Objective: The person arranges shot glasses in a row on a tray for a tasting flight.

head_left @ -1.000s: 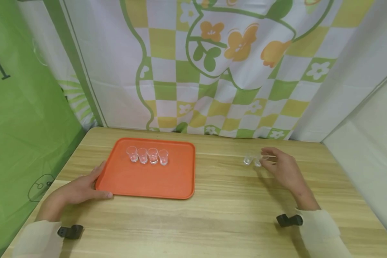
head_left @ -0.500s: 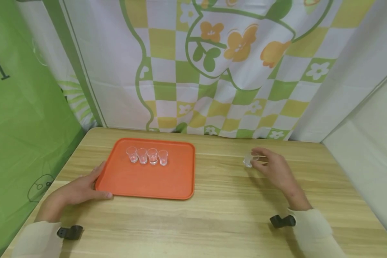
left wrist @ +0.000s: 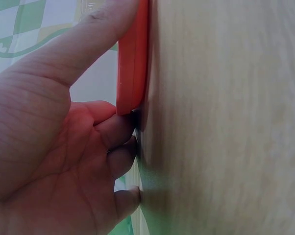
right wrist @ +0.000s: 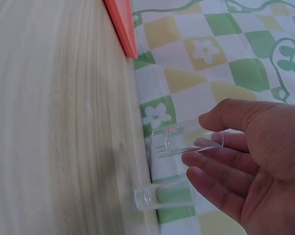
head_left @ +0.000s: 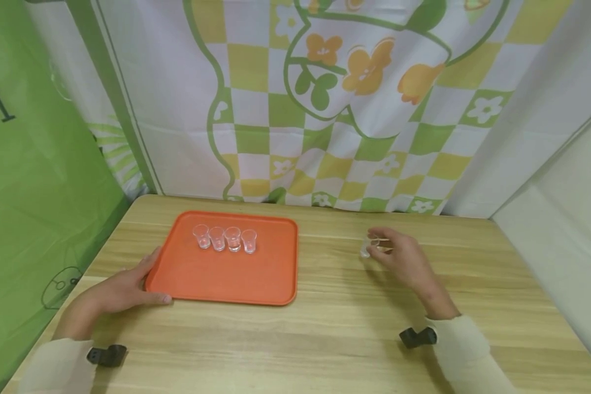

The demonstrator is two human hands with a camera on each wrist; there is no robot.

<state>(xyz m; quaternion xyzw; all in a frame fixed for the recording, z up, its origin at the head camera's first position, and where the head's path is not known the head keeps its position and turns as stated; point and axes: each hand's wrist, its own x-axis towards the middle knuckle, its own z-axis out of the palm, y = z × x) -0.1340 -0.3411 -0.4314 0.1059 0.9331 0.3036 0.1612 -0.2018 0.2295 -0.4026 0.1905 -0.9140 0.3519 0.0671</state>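
Observation:
An orange tray (head_left: pixel 221 282) lies on the left part of the table, with a row of several clear shot glasses (head_left: pixel 233 239) standing near its back edge. At its front left corner my left hand (head_left: pixel 120 287) grips the tray, thumb along the front rim and fingers at the left side. To the right of the tray, my right hand (head_left: pixel 405 260) pinches a clear shot glass (right wrist: pixel 186 137) between thumb and fingers, the glass upright, its base seemingly just off the table. A second shot glass (right wrist: pixel 164 195) stands beside it in the right wrist view; in the head view the hand hides it.
The wooden table (head_left: pixel 295 350) has its back edge against a hanging checked cloth (head_left: pixel 345 153). A green sheet (head_left: pixel 34 180) hangs at the left and a white one (head_left: pixel 561 202) at the right. A thin dark wire (head_left: pixel 59 284) shows by the table's left edge.
My right hand has moved left toward the tray, taking the shot glass with it. The left hand and the tray have stayed in place.

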